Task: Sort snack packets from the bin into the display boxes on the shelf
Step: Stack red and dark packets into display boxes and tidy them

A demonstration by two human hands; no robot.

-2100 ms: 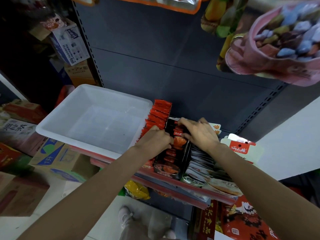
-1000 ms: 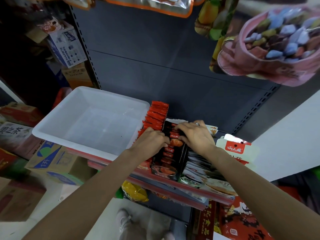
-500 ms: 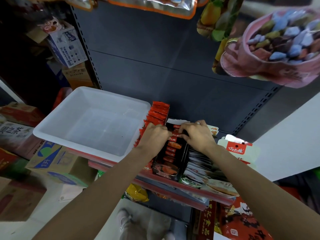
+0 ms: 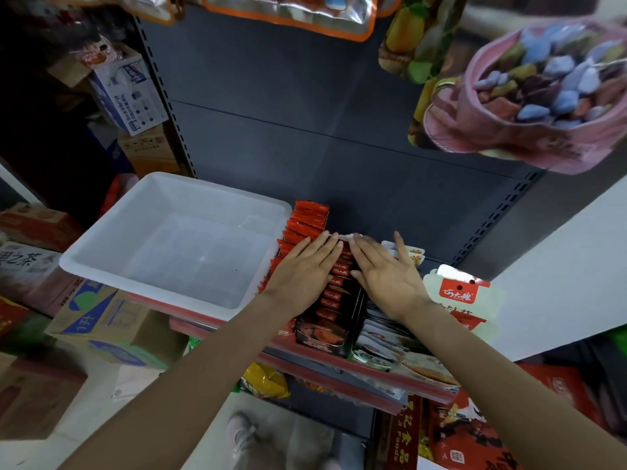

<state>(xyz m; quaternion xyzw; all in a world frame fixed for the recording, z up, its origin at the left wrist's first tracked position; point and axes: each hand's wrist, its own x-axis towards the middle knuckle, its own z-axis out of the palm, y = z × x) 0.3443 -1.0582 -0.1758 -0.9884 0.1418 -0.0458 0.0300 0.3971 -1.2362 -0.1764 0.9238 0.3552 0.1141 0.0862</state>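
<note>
Head view: two flat hands (left hand [image 4: 302, 273], right hand [image 4: 386, 273]), one bin [image 4: 101, 252].

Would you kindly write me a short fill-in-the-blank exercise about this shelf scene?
1. The white bin left of the display boxes holds ____ packets.
2. Both hands, left hand and right hand, lie with fingers ____.
3. The orange-red packets stand directly ____ of the bin.

Missing words: no; straight; right
</note>
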